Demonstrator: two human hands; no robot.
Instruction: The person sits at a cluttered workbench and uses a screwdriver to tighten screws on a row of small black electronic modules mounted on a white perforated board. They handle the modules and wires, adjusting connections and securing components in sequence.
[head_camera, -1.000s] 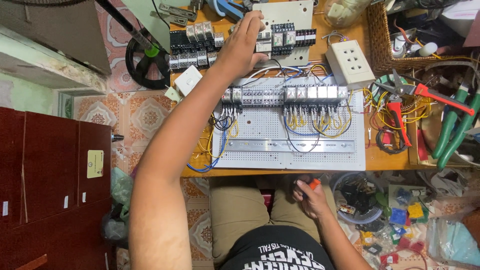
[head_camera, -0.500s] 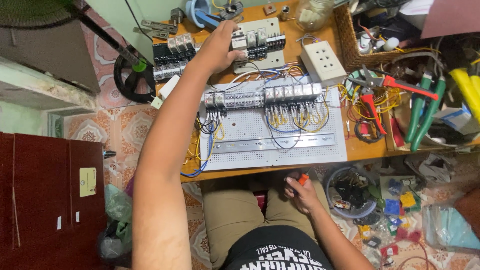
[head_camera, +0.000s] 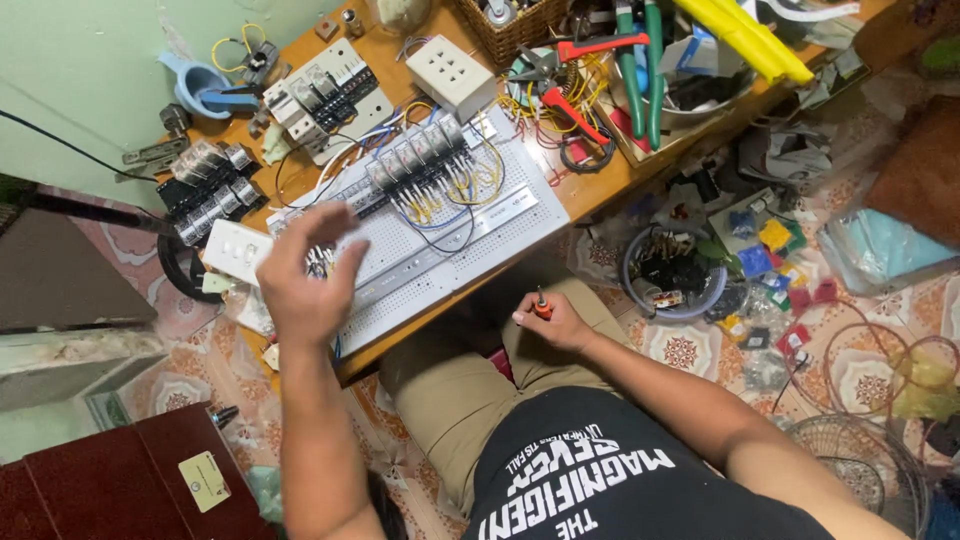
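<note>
Our left hand (head_camera: 305, 275) hovers with fingers spread and loosely curled over the left end of the white perforated panel (head_camera: 440, 250), gripping nothing, just above the bundle of loose wire ends (head_camera: 320, 262) there; the hand is blurred, so we cannot tell whether the fingertips touch them. Our right hand (head_camera: 553, 322) rests over our lap below the bench edge, closed around a small orange-handled screwdriver (head_camera: 541, 303) whose tip we cannot see. The row of breakers (head_camera: 420, 155) on the panel's rail sits well wired with yellow and blue leads (head_camera: 450, 195). The risk, as we judge it, is that the spread fingers catch those fine leads and tug one out of its terminal. The panel also overhangs the wooden bench (head_camera: 600, 185) toward our knees, so a downward press near that edge could tip it. The screwdriver, held low and out of our sight line, could jab our thigh.
</note>
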